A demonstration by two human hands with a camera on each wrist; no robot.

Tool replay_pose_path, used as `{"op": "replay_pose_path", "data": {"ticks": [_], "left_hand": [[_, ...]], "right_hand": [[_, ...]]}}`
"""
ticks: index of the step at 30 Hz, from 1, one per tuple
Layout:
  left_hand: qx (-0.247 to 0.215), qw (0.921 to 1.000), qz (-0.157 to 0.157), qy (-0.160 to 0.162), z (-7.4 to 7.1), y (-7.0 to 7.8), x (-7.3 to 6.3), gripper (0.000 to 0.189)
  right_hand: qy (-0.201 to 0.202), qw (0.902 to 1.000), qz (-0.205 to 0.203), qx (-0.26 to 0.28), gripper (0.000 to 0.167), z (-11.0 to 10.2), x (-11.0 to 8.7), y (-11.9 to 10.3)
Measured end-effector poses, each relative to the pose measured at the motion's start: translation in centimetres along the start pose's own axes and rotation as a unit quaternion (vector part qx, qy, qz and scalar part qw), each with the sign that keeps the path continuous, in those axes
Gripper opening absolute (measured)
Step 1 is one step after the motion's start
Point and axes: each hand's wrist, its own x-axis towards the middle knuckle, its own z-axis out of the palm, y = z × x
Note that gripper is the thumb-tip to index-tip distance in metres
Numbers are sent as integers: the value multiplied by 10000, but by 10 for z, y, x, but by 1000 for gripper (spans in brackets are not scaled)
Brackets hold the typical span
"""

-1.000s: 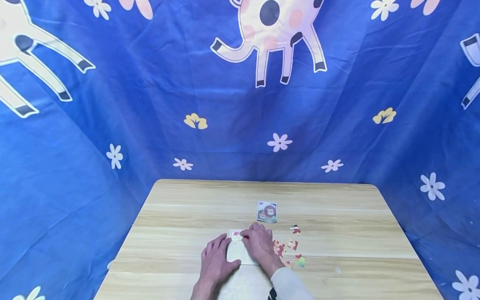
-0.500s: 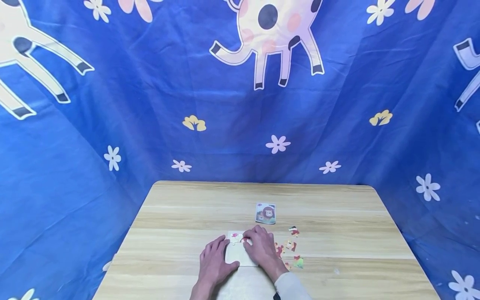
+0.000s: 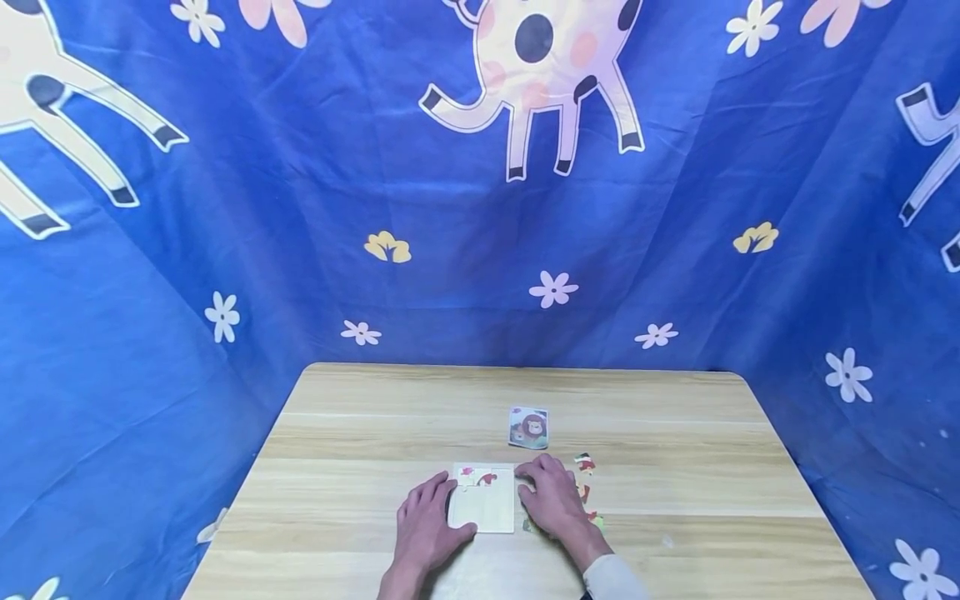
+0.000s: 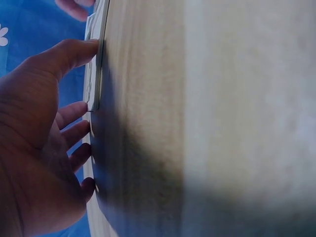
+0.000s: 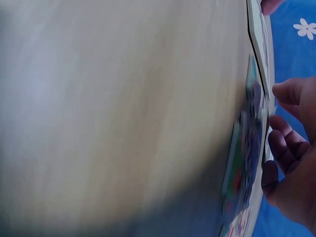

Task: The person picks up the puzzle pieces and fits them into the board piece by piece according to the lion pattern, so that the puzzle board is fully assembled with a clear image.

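Right hand [image 3: 551,497] has moved off the puzzle board [image 3: 483,512] to its three o'clock side, leaving a red-marked piece [image 3: 486,479] on the board at twelve o'clock.
Its thumb and fingers are apart and half bent, close to the board's edge and over some loose pieces [image 3: 585,465], others of which show past it, farther toward three o'clock. Left hand [image 3: 427,523] lies at the board's eight o'clock, fingers spread along the edge, thumb touching the near side. A pink-marked piece [image 3: 466,475] sits on the board at eleven o'clock. On the bench [image 3: 675,458], a lion card [image 3: 528,427] lies just beyond the board at one o'clock.
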Motion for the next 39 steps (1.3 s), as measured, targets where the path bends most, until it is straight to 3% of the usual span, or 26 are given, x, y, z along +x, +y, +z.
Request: {"op": "replay_pose_path", "data": {"ticks": [13, 30, 39], "left_hand": [[37, 10000, 8, 45, 1, 1, -1, 78], [-50, 10000, -54, 1, 2, 0, 0, 77], [-53, 9999, -70, -64, 1, 0, 1, 79]], "right_hand": [[220, 9996, 188, -64, 26, -20, -6, 34], [227, 9991, 366, -66, 30, -32, -7, 50], [477, 9979, 374, -247, 37, -42, -5, 63]]}}
